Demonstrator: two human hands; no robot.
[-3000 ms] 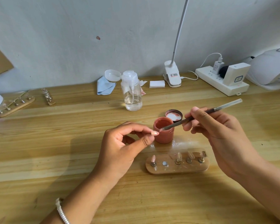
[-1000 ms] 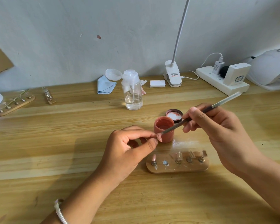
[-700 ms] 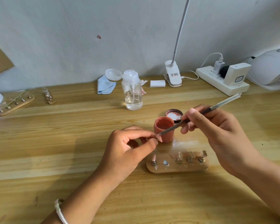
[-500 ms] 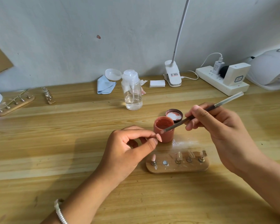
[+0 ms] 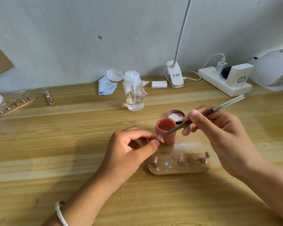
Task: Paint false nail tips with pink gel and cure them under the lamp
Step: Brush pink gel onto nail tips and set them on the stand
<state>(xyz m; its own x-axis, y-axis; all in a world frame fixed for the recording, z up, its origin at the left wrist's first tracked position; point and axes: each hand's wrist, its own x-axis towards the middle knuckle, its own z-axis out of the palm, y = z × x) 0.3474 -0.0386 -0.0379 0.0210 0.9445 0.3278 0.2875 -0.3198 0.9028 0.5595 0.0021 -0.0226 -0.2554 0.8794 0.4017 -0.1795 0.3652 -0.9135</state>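
My left hand (image 5: 129, 154) pinches a small pink nail tip (image 5: 160, 139) between thumb and forefinger, just in front of the open pink gel jar (image 5: 166, 130). My right hand (image 5: 222, 136) grips a thin brush (image 5: 203, 115) like a pen; its bristle end touches the nail tip. Below lies a wooden holder (image 5: 180, 166) with one pink tip at its left, one bare magnet and three clear tips. The jar's lid (image 5: 176, 116) lies behind the jar. A white curing lamp (image 5: 274, 69) sits at the far right.
A clear pump bottle (image 5: 135, 93), a blue cloth (image 5: 106, 88), a clip lamp base (image 5: 174, 76) and a power strip (image 5: 224, 82) line the back of the wooden table (image 5: 55, 144). Two more tip holders (image 5: 15, 104) lie at the far left.
The brush tip dipped toward the jar rim half a second ago and now is back on the nail tip. My left hand has lowered slightly since three seconds ago.
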